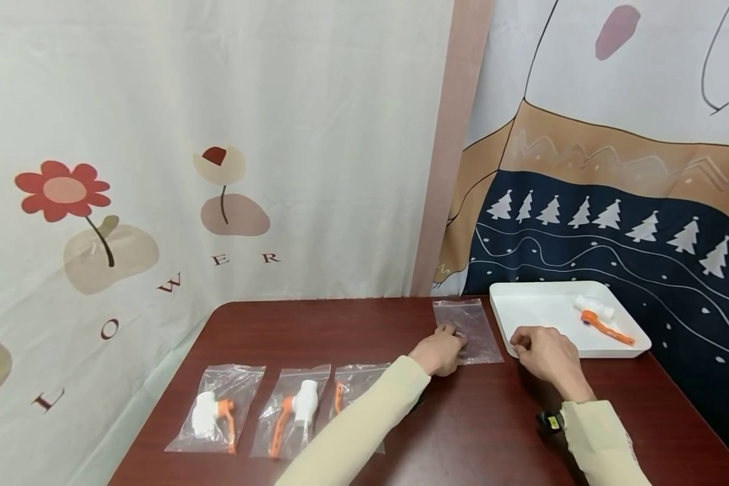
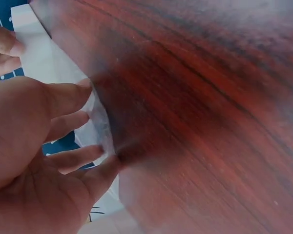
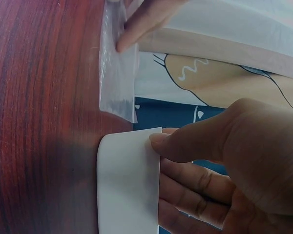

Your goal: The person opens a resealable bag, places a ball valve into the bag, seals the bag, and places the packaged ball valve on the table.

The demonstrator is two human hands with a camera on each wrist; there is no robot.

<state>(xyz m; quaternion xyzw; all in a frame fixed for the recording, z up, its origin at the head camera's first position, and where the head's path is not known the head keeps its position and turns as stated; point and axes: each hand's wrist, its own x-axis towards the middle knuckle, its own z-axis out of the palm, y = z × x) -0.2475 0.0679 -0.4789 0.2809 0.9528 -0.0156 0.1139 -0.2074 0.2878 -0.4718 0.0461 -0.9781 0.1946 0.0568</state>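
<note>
My left hand point(image 1: 440, 351) rests on the left part of a clear zip bag point(image 1: 476, 324) lying flat at the back of the table. Its fingers are spread, with the tips touching the plastic point(image 2: 100, 119). At the near left corner of a white tray point(image 1: 504, 307), my right hand point(image 1: 547, 354) grips the rim, with the thumb on the wall and the other fingers behind it. Inside the tray lie a white plastic cylindrical piece point(image 1: 594, 307) and an orange piece with a long handle point(image 1: 610, 329).
Three filled zip bags lie in a row at the front left: a left bag point(image 1: 188, 439), a middle bag point(image 1: 264, 432) and a right bag point(image 1: 358, 385) partly hidden by my left sleeve. White and orange pieces show inside. Printed curtains point(image 1: 340, 135) hang behind the dark red table point(image 1: 316, 331).
</note>
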